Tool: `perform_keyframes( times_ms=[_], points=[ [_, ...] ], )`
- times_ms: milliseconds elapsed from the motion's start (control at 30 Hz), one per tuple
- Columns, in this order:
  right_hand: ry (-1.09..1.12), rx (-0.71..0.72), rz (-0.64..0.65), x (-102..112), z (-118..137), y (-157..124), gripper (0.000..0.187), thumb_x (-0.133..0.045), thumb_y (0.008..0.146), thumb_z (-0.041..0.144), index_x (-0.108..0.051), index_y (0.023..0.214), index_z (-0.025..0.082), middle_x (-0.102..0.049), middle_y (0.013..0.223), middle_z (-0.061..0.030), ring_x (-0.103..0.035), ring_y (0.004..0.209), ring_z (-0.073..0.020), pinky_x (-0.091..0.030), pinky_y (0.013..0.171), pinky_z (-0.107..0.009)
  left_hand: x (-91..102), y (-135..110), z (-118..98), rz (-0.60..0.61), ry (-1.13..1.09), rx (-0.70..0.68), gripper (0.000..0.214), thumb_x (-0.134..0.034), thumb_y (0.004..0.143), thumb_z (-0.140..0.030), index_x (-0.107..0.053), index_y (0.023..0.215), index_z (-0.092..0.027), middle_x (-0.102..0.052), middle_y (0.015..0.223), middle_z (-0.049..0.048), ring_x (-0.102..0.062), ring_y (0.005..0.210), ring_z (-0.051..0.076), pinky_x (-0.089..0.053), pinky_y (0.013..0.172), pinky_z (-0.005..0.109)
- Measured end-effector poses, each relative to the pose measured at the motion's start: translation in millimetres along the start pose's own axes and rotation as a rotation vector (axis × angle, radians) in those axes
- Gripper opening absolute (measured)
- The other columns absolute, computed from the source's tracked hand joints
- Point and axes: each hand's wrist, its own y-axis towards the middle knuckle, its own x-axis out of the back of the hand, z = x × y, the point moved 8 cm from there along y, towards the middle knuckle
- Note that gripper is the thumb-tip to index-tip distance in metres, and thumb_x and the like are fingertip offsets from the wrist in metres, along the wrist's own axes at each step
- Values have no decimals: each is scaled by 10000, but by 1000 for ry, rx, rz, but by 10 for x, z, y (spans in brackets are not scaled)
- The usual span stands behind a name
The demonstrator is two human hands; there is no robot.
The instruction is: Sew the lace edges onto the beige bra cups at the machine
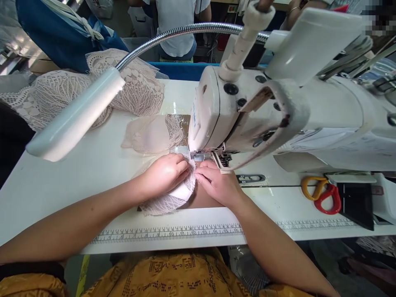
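Note:
A pale lace piece (167,205) lies under the presser foot (198,156) of a white sewing machine (204,111). My left hand (168,173) rests on the lace just left of the foot, its fingers curled down onto the fabric. On the other side, my right hand (218,181) pinches the lace's right edge between thumb and fingers, close to the needle area. The needle itself is hidden behind the machine head. Behind my left hand lies a sheer lace-edged cup piece (151,134), flat on the table.
Rolled lace bundles (136,90) sit at the back left beside a blue cloth bag (62,33). A lamp (77,113) on a bendy metal neck hangs over the left side. Scissors (329,200) lie at right. A printed ruler (173,234) runs along the front edge. Another person (175,29) sits beyond.

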Motion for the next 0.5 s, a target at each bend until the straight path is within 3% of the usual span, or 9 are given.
perform_keyframes(
  times_ms=[333, 500],
  points=[
    [-13, -31, 8, -16, -17, 30, 213, -543, 907, 267, -708, 779, 222, -676, 794, -50, -605, 789, -191, -451, 753, -318, 29, -5, 143, -53, -252, 89, 257, -431, 966, -234, -630, 862, -109, -625, 817, 95, -578, 745, 179, -466, 663, 279],
    [-103, -95, -27, -32, -29, 84, 255, -547, 911, 326, -659, 723, 195, -675, 729, -62, -612, 724, -187, -447, 715, -306, 19, -8, 142, -58, -264, 93, 258, -431, 960, -240, -629, 856, -111, -631, 828, 100, -583, 769, 191, -468, 682, 294]
  ],
)
